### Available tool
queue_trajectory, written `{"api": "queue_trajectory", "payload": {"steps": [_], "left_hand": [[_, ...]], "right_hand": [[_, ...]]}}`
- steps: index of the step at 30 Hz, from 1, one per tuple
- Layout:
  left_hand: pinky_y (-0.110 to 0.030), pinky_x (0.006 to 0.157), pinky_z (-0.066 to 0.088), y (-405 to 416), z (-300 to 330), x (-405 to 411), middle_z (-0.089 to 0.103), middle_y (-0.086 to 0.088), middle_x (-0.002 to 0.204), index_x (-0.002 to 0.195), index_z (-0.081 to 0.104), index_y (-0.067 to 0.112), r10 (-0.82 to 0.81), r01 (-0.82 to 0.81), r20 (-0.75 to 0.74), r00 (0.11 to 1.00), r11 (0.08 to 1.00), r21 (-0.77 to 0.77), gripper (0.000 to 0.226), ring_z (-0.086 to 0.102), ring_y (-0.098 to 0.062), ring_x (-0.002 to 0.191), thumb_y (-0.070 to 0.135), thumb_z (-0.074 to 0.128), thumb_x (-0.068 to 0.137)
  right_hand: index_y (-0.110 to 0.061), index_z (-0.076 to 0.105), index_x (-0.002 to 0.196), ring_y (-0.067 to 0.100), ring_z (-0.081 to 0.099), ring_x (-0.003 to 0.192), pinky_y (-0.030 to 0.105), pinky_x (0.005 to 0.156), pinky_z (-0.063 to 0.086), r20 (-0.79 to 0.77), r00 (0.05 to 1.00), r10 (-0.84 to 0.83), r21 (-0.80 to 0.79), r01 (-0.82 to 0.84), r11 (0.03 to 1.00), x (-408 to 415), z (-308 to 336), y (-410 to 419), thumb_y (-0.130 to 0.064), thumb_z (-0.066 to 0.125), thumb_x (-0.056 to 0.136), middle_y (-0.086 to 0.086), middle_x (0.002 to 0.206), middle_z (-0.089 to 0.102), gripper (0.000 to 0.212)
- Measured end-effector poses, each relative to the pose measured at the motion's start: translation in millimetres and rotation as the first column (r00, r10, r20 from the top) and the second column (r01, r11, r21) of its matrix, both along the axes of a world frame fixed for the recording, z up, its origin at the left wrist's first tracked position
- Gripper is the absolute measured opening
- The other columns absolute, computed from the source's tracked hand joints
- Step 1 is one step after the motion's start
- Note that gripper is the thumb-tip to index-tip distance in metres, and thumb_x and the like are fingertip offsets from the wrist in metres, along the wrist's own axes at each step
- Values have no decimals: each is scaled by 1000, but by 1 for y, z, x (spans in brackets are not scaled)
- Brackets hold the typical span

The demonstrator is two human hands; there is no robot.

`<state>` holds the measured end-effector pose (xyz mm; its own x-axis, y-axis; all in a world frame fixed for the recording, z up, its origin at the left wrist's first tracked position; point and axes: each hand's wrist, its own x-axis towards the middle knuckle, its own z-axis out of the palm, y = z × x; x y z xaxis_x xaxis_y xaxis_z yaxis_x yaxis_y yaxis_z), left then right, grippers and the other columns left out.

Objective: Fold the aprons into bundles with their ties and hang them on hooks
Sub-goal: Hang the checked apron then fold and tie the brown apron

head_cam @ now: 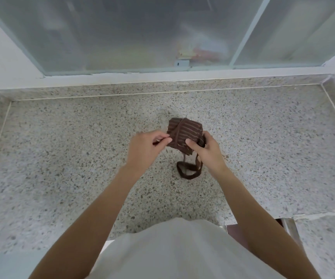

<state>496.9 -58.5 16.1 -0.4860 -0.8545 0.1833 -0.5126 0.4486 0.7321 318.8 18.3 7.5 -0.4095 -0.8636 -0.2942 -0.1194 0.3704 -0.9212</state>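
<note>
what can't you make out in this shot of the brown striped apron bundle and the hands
- Head view: the coloured things behind the frosted glass window, blurred by the glass.
- The brown striped apron bundle, near edge covered by the left hand and right hand.
- Hooks: none in frame.

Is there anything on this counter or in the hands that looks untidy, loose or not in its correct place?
Only one thing: a loop of tie hangs loose from the brown striped apron bundle and lies on the speckled counter. The left hand pinches a tie at the bundle's edge; the right hand grips the bundle. Nothing looks spilled or damaged.
</note>
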Motion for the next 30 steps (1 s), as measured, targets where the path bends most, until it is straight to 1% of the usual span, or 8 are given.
{"api": "queue_trajectory", "payload": {"steps": [3, 11, 16, 20, 23, 26, 28, 30], "left_hand": [[-23, 66, 56, 6, -16, 7, 72, 10, 79, 91, 75, 19, 104, -95, -99, 990, 991, 91, 17, 66, 1, 69, 31, 70, 80], [-32, 82, 54, -23, -66, -2, 72, 9, 90, 95, 74, 23, 286, -246, -54, 957, 894, 375, 18, 65, -3, 84, 34, 70, 81], [-25, 83, 52, -47, -91, -17, 71, 7, 94, 96, 73, 24, 289, -256, 5, 957, 839, 481, 18, 64, -5, 87, 32, 70, 81], [-17, 78, 50, -58, -105, -31, 71, 8, 93, 95, 73, 22, 293, -272, 31, 956, 836, 477, 17, 64, -4, 84, 31, 70, 81], [-21, 74, 50, -62, -110, -44, 70, 10, 89, 95, 73, 25, 237, -247, 75, 969, 881, 403, 15, 61, -4, 79, 32, 69, 82], [-25, 69, 49, -59, -115, -57, 69, 3, 86, 98, 74, 21, 135, -155, 100, 986, 960, 232, 16, 58, -11, 76, 24, 68, 83], [-24, 67, 47, -56, -120, -61, 69, 2, 88, 99, 74, 19, 89, -105, 125, 988, 986, 131, 17, 59, -16, 78, 17, 69, 82], [-24, 63, 47, -56, -124, -61, 69, 1, 89, 95, 74, 17, 62, -71, 150, 987, 996, 56, 15, 62, -19, 76, 16, 69, 81]], "right_hand": [[-13, 54, 117, 12, 63, 102, 26, 89, 49, 288, 957, -41, 27, 34, 999, 18, -6, -14, -21, 68, 85, 1, 111, 66, 36], [-28, 33, 138, 11, 61, 101, 21, 79, 52, 448, 887, -108, 43, 99, 994, 28, -48, -54, -8, 66, 86, 2, 114, 61, 65], [-34, 25, 143, 13, 57, 112, 30, 94, 49, 447, 874, -190, 141, 141, 980, 20, -81, -75, -17, 67, 86, 5, 128, 56, 73], [-35, 19, 145, 14, 48, 123, 38, 105, 40, 212, 971, -109, 241, 56, 969, 9, -96, -84, -44, 63, 86, -2, 138, 48, 74], [-25, 22, 146, 25, 45, 125, 40, 105, 36, -290, 952, 94, 399, 31, 917, -5, -107, -84, -66, 48, 84, 2, 137, 48, 79], [-12, 36, 141, 31, 41, 122, 41, 103, 34, -633, 769, 89, 217, 66, 974, -15, -98, -78, -44, 52, 91, 13, 135, 46, 61], [-9, 53, 127, 27, 49, 112, 38, 94, 44, -663, 746, 67, -21, -108, 994, -17, -84, -82, -29, 51, 92, 11, 123, 54, 40], [-8, 61, 114, 25, 58, 102, 35, 84, 50, -681, 701, 210, -62, -341, 938, -19, -78, -92, -20, 52, 92, 8, 111, 61, 27]]}}
